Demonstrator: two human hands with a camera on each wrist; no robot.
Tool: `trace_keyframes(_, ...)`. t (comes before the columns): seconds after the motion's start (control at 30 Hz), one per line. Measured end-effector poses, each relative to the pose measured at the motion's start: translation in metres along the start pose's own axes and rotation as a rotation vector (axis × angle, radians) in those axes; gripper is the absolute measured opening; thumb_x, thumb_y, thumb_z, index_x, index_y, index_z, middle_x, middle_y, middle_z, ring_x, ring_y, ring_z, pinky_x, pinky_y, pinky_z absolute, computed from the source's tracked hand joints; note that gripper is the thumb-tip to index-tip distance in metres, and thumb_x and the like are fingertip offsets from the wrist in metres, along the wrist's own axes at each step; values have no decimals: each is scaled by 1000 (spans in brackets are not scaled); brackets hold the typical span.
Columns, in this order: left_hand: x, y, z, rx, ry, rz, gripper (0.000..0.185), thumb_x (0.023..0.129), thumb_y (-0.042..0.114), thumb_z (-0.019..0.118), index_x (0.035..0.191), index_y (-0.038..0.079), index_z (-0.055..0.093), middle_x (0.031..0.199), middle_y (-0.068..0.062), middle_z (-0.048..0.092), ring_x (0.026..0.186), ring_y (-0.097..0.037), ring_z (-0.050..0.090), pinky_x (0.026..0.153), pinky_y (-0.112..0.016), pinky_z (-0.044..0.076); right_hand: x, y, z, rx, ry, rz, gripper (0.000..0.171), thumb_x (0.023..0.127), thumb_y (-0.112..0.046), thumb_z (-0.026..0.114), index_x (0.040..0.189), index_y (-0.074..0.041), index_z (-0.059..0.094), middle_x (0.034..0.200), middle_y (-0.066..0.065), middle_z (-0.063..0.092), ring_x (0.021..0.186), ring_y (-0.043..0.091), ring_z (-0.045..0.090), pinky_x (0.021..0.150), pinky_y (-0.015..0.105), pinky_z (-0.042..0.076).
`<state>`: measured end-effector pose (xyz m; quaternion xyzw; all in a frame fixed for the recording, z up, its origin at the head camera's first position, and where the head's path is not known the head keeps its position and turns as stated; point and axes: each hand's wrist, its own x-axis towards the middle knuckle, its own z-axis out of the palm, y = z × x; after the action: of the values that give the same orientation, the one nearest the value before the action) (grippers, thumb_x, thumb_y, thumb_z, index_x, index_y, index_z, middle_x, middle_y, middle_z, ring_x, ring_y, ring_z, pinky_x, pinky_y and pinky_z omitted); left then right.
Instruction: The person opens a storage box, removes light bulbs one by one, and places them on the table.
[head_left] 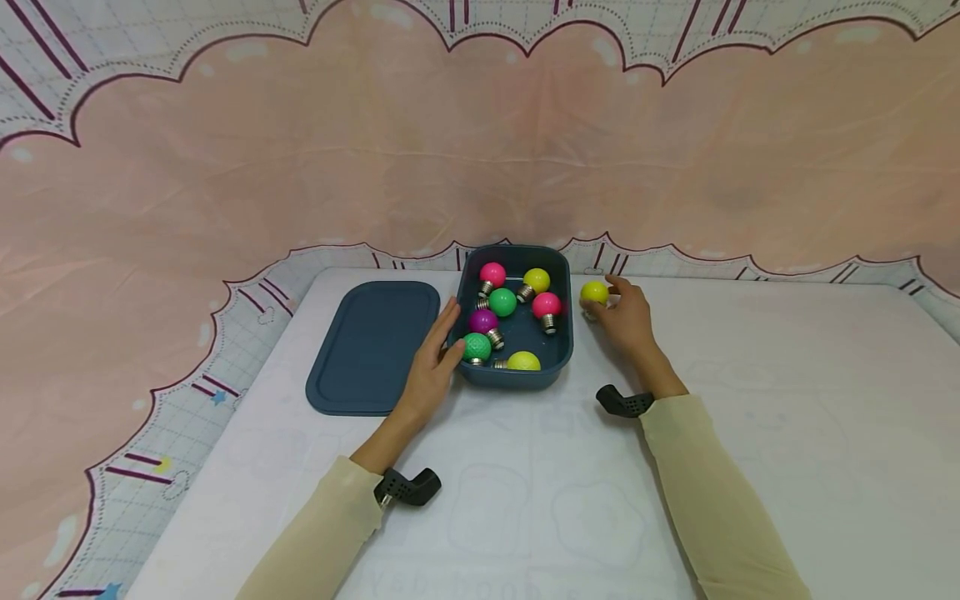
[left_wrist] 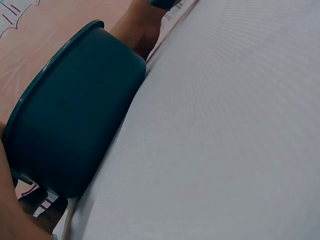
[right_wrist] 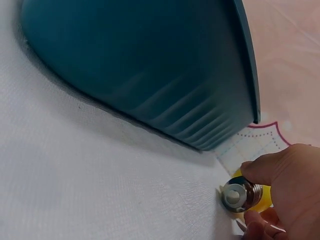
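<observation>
A dark blue plastic box stands on the table, holding several small light bulbs: pink, green, yellow and purple. Against the box's left side rests my left hand, fingers extended along the wall and thumb by the front-left corner. Just right of the box, my right hand pinches a yellow bulb between thumb and fingers. The right wrist view shows that bulb's metal screw base facing the camera, low by the white tabletop, with the yellow globe partly hidden by the hand.
A flat dark blue lid lies left of the box, close to my left forearm. White cloth covers the table. Behind its far edge hangs a peach-coloured patterned cloth.
</observation>
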<state>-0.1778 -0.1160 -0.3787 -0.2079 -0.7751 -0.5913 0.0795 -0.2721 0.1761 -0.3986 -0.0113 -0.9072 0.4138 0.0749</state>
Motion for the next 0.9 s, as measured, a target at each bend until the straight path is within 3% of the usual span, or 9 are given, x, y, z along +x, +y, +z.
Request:
trace_keyframes(0.43,1,1,1,-9,2,4,50,99,-1,44,145,-10,27,156,-21,17,143,-33,13,109,-54,20,-1,0,2,-22,54,-68,51,93,-16,60,138,5,44,126,30,47,104,39,46,89,48,37)
trace_keyframes(0.9,1,1,1,-1,5,14,49,99,-2,43,146,-8,27,155,-22,17,143,-33,14,108,-54,22,-1,-7,0,-23,26,-34,56,94,-20,59,140,5,41,131,30,44,112,41,44,96,50,37)
